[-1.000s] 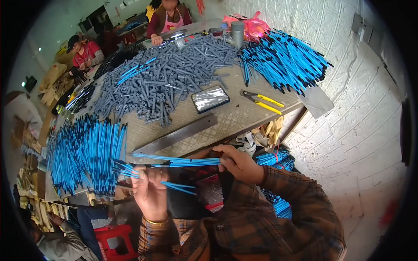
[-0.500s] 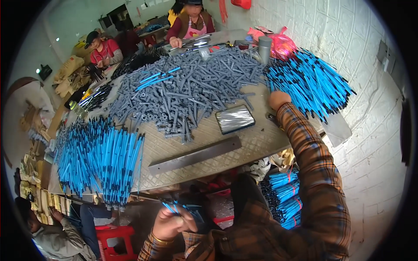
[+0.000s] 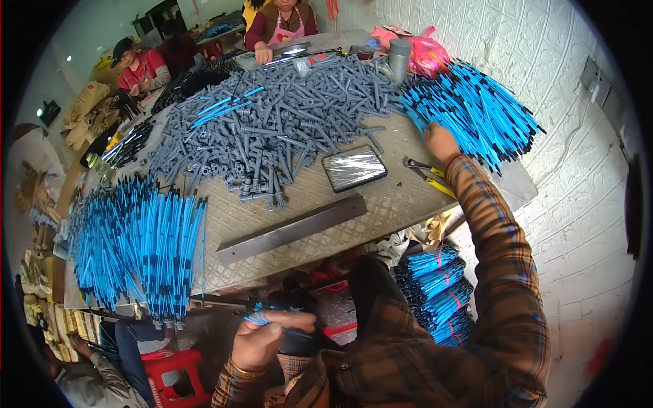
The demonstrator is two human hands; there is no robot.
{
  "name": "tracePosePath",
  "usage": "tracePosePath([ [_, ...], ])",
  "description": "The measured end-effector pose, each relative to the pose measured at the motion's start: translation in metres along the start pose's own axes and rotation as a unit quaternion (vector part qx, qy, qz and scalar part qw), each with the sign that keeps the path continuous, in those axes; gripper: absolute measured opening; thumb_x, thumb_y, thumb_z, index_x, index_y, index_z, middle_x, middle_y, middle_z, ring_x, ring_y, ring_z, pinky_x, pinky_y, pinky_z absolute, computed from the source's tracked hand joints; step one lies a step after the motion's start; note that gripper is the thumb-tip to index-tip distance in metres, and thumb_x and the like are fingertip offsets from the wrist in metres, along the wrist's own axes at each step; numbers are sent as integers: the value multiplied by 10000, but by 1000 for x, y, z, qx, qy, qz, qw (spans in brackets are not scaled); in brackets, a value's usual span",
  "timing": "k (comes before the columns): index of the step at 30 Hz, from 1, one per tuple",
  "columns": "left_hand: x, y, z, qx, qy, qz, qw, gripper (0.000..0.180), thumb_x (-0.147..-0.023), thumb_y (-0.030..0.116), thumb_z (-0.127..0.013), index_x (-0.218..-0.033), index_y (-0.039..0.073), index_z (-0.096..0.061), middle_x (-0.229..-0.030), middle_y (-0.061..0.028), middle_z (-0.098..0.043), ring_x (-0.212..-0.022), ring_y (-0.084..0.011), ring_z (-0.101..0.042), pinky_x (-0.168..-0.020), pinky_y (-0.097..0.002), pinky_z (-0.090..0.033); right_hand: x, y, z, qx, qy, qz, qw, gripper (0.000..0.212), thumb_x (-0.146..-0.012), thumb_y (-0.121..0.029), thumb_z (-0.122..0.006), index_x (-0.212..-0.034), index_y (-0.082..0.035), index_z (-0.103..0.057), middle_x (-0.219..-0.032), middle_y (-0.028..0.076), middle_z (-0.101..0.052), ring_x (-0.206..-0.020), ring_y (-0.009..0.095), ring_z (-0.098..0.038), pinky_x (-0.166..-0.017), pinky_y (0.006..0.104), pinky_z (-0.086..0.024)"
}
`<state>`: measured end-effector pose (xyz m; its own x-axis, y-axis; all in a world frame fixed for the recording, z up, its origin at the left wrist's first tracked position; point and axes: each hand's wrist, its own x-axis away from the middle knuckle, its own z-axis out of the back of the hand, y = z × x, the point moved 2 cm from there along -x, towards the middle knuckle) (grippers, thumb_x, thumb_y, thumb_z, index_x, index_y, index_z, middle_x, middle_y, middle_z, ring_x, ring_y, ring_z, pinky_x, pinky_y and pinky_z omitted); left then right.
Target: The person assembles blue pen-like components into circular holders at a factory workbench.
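Observation:
Low in front of me, off the table's near edge, my left hand (image 3: 262, 340) is closed around a few thin blue rods (image 3: 289, 332) with dark fittings. My right hand (image 3: 442, 144) reaches forward over the table. Its fingers are pinched at the near left edge of a large heap of blue rods with black ends (image 3: 476, 112), and a blue rod shows at the fingertips. Part of the grip is hidden by the hand itself. Yellow-handled pliers (image 3: 430, 175) lie just beside my right forearm.
Grey plastic tubes (image 3: 272, 122) are heaped mid-table. Before them lie a box of silvery pins (image 3: 354, 170) and a dark metal bar (image 3: 292, 229). More blue rods (image 3: 146, 238) overhang the left edge. A grey canister (image 3: 399, 58) stands behind. Bundled rods (image 3: 439, 292) sit below. Other people sit around.
My right hand has moved to the heap of blue rods, and the pliers are now uncovered. The left hand still holds its rods, turned more sideways. The whole view has shifted slightly.

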<state>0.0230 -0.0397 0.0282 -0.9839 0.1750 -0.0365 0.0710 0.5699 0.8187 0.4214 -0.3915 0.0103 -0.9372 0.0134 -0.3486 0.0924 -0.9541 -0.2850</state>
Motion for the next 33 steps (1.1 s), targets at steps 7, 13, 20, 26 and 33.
tracePosePath([
  [7,-14,-11,-15,-9,41,-56,998,391,-873,147,-509,-1241,31,-446,-1207,-286,-475,-1074,-406,-510,-926,-501,-382,18,-21,10,-177,10,73,982,255,-849,-242,-499,-898,3,-549,-798,261,-580,-774,421,-561,-696,456,-449],
  [13,-32,-12,-21,40,121,-65,990,340,-874,145,-520,-1178,4,-463,-1175,-239,-517,-1072,-331,-530,-927,-422,-401,38,-78,32,-228,27,172,958,221,-865,-236,-501,-875,-17,-528,-717,226,-559,-683,401,-541,-616,429,-433],
  [20,-63,8,-27,57,228,-228,945,217,-869,117,-553,-1072,50,-514,-1060,-166,-578,-964,-262,-579,-847,-359,-460,200,-139,97,-128,-114,278,945,145,-840,-176,-501,-927,-65,-535,-697,180,-557,-662,352,-569,-563,431,-451],
  [26,-62,6,-23,-8,247,-310,918,126,-847,85,-586,-946,66,-511,-862,-97,-600,-814,-208,-600,-746,-331,-498,261,-132,89,-236,-60,428,871,189,-821,-175,-535,-963,-51,-521,-672,103,-545,-607,265,-583,-534,385,-462],
  [33,-29,9,-21,31,212,-235,948,123,-828,-4,-552,-921,65,-513,-786,-91,-594,-744,-208,-608,-687,-324,-501,200,-117,75,-343,-200,372,839,238,-838,-196,-533,-1018,-43,-562,-886,141,-612,-801,289,-608,-700,326,-477],
])
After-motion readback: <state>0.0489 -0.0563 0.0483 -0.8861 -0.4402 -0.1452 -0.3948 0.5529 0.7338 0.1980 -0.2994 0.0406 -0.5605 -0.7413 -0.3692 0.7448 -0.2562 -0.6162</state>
